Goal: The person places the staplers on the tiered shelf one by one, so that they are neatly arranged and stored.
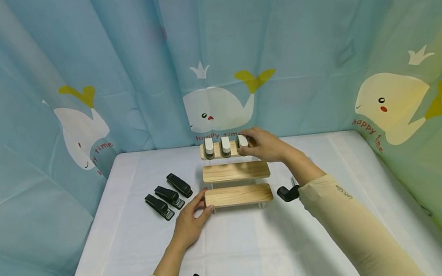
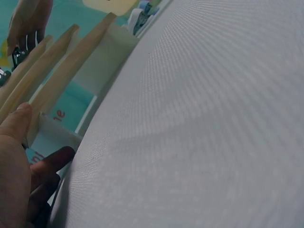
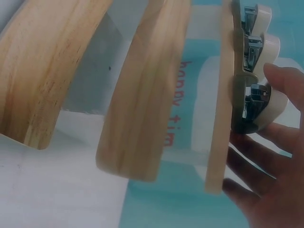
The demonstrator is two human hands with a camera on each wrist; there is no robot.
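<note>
Closest in, the left hand (image 1: 189,224) holds the near end of a stepped rack (image 1: 238,195), thumb and fingers set about the left end of its front plank. From that hand the plank runs off toward two to three o'clock. The rack is made of pale wood, three planks with rounded ends and visible grain, rising in steps on whitish supports.

Just beyond the left hand, at ten to eleven o'clock, three black clippers (image 1: 169,197) lie side by side in a slanting row on the white tablecloth (image 1: 233,253), slightly apart from one another.

Farther off, at one to two o'clock from the left hand, the right hand (image 1: 265,146) pinches the rightmost pale clipper (image 1: 242,141) between thumb and fingers. This clipper has a smooth white lever, shiny metal workings and a dark olive base; its base is at the top plank (image 1: 218,150), near the right end. It sits at nine o'clock from the middle of the right hand. Farther out at nine o'clock, two matching pale clippers (image 1: 225,145) stand on the same plank, levers up.

Behind everything hangs a blue curtain (image 1: 132,66) printed with white whales, the middle one at twelve o'clock from the rack.
</note>
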